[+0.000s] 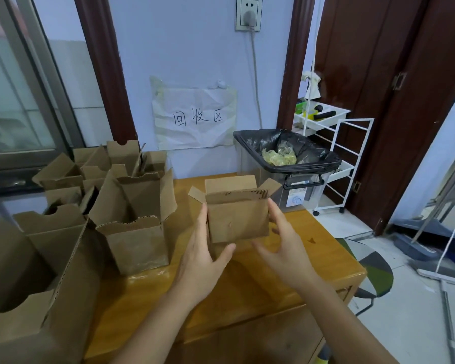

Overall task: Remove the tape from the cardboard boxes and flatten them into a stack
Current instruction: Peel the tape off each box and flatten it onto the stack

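Two hands [202, 258], one bin [286, 164], several open cardboard boxes [137, 219] (overlapping, uncountable)

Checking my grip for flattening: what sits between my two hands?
In the head view, the small cardboard box, flaps open, stands between the left hand and right hand on the wooden table.

The nearest open box [29, 292] runs off the left and bottom edges. The small box [238, 219] hides the left hand's fingers [204, 219] behind its side. The bin's label [296, 199] is too small to read.
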`<action>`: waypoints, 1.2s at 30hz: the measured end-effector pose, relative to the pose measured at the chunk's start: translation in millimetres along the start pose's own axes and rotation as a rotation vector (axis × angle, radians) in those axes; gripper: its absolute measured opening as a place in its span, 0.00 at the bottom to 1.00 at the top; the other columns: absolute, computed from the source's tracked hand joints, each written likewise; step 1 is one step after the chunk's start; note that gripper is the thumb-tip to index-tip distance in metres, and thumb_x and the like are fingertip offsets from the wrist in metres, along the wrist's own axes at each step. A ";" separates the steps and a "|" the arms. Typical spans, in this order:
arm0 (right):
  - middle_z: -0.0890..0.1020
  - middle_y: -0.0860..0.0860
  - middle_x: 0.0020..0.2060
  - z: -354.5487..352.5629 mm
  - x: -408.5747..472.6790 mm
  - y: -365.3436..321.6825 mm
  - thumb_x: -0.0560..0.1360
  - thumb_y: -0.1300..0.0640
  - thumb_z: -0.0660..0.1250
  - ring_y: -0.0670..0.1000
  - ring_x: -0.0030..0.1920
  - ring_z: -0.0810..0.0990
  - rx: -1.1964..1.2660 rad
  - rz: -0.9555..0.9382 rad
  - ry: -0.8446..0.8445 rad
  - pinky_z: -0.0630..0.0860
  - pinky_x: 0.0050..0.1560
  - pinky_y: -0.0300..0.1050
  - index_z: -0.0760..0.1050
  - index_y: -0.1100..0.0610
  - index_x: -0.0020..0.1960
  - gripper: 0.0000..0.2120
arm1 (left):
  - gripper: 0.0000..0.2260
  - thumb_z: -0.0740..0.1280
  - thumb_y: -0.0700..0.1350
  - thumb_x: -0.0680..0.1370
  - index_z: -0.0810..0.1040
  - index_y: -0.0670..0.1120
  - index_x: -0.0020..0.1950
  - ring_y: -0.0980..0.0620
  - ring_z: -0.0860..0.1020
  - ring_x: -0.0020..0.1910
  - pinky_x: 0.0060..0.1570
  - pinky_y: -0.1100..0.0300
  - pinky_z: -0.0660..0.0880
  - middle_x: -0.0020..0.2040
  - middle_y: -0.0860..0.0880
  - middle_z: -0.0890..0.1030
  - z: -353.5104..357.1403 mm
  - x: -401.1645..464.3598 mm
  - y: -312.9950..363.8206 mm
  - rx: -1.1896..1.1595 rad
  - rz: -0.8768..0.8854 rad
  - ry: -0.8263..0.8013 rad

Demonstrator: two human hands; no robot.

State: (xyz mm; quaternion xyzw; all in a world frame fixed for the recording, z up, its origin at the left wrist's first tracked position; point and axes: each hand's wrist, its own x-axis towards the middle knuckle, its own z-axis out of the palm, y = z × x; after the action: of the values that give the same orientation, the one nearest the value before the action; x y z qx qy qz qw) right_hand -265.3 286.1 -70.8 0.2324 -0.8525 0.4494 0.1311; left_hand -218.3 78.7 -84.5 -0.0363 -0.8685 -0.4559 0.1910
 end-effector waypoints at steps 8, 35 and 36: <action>0.77 0.41 0.63 -14.4 14.9 -1.4 0.77 0.56 0.73 0.42 0.62 0.74 -0.040 0.032 0.076 0.77 0.61 0.42 0.57 0.40 0.80 0.38 | 0.24 0.60 0.49 0.86 0.58 0.69 0.78 0.65 0.54 0.76 0.78 0.54 0.58 0.79 0.64 0.56 -9.0 4.9 0.4 0.139 0.072 0.030; 0.65 0.44 0.76 30.0 66.1 -31.2 0.78 0.34 0.64 0.44 0.75 0.65 0.085 0.103 -0.112 0.65 0.75 0.51 0.74 0.44 0.68 0.23 | 0.25 0.67 0.49 0.82 0.67 0.57 0.78 0.58 0.63 0.76 0.74 0.51 0.69 0.80 0.58 0.61 -12.5 -7.0 -19.8 0.133 0.058 0.036; 0.62 0.43 0.78 26.9 59.6 -29.6 0.77 0.33 0.65 0.43 0.76 0.62 0.071 0.076 -0.159 0.63 0.75 0.49 0.74 0.43 0.68 0.24 | 0.25 0.68 0.50 0.82 0.67 0.56 0.78 0.57 0.63 0.76 0.74 0.53 0.69 0.80 0.57 0.62 -11.2 -7.3 -21.1 0.135 0.040 0.046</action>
State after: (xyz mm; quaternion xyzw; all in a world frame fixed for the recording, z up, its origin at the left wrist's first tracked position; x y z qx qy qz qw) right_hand -301.5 232.9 -39.2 0.2393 -0.8520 0.4642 0.0373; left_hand -213.2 58.2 -97.9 -0.0301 -0.8918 -0.3930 0.2221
